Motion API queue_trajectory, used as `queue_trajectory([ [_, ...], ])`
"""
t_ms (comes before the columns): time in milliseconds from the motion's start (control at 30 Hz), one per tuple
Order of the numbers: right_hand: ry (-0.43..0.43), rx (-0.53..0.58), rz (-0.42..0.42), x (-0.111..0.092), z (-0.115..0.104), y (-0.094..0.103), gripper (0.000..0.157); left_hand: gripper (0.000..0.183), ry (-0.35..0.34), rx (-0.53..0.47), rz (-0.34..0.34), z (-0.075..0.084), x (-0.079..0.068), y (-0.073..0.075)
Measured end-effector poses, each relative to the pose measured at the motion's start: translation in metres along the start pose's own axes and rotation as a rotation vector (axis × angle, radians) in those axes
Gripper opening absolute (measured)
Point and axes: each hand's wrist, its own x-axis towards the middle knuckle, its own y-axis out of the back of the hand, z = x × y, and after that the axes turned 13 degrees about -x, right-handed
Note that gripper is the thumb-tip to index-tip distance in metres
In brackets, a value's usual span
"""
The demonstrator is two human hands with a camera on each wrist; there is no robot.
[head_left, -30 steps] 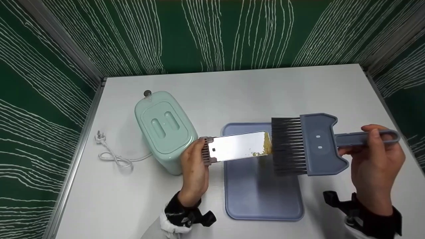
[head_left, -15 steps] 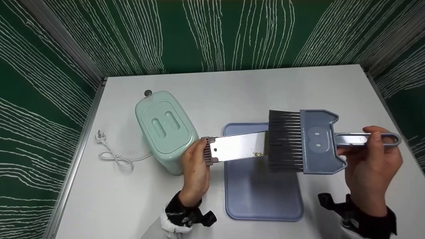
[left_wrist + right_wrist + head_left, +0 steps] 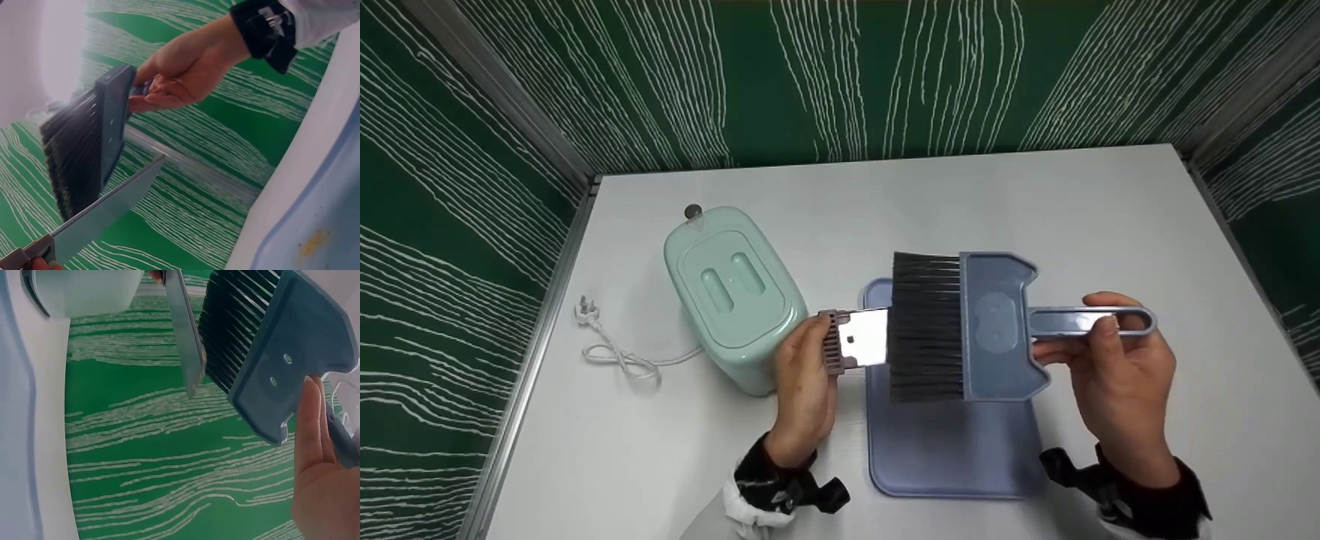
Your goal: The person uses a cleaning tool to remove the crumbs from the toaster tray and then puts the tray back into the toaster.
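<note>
Metal scraper, pinched at its ridged end by the left hand above the blue tray, calls for light, trayward strokes of the brush gripped in the right hand.

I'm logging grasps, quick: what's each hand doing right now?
Left hand: closed, holding the metal plate by its slotted end.
Right hand: closed, holding the brush by its handle.

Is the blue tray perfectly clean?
No, the left wrist view shows yellow crumbs lying on the tray.
</note>
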Motion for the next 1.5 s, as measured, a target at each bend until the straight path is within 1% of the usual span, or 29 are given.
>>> queue_trajectory([
  [100, -0.048, -0.043, -0.035, -0.005, 0.004, -0.005, 0.024, 0.029, -0.006, 0.0, -0.019, -0.001, 0.0, 0.001],
  [233, -0.079, -0.082, -0.079, -0.009, 0.007, -0.011, 0.024, 0.029, -0.009, -0.016, -0.043, -0.001, 0.001, 0.001],
  [433, -0.092, -0.144, -0.133, -0.01, 0.01, -0.015, 0.023, 0.027, -0.008, -0.038, -0.043, 0.0, 0.0, -0.001],
  [567, -0.088, -0.166, -0.141, -0.01, 0.008, -0.012, 0.024, 0.029, -0.012, -0.039, -0.059, -0.001, 0.0, -0.001],
  [700, -0.072, -0.159, -0.132, -0.008, 0.006, -0.007, 0.024, 0.03, -0.021, -0.032, -0.066, 0.0, 0.0, -0.001],
  [833, -0.049, -0.142, -0.126, -0.005, 0.003, -0.002, 0.025, 0.029, -0.025, -0.034, -0.057, 0.0, -0.001, -0.001],
  [1000, -0.044, -0.154, -0.109, -0.002, -0.003, 0.004, 0.026, 0.029, -0.011, -0.052, -0.045, 0.0, -0.001, -0.001],
  [1200, -0.01, -0.186, -0.051, -0.001, -0.008, 0.009, 0.025, 0.029, 0.013, -0.044, -0.034, 0.0, 0.0, 0.0],
  [1500, 0.033, -0.188, 0.022, 0.003, -0.014, 0.013, 0.022, 0.029, -0.006, -0.05, -0.033, 0.001, -0.002, -0.001],
])
